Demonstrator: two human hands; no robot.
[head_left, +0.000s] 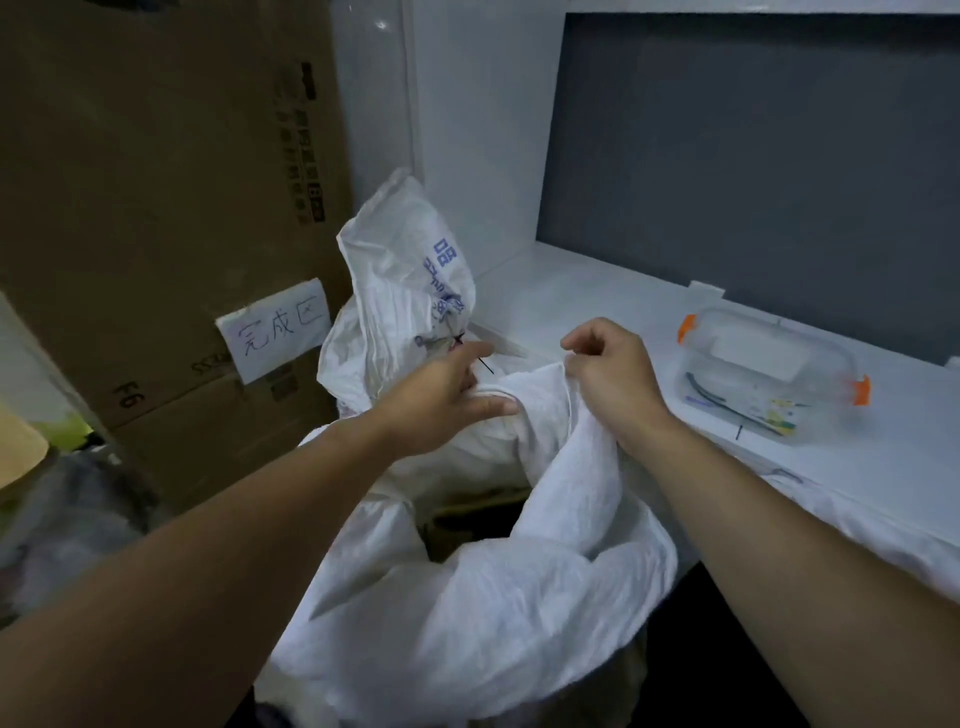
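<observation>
A white cloth (519, 582) hangs in folds from both my hands, over the mouth of a white woven sack (400, 280) with blue print. My right hand (613, 379) has its fingers curled and pinches the cloth's top edge. My left hand (447, 400) reaches to the same edge; its thumb lies along the cloth and its fingers go behind it, near the sack's rim. The sack's upper flap stands up behind my left hand. The cloth's lower part drapes out of view at the bottom.
A white desk (597, 291) with a grey back panel (753, 156) runs along the right; on it stands a clear lidded box (769, 374) with orange clips. Stacked cardboard boxes (156, 208) carrying a handwritten paper label (275, 327) fill the left.
</observation>
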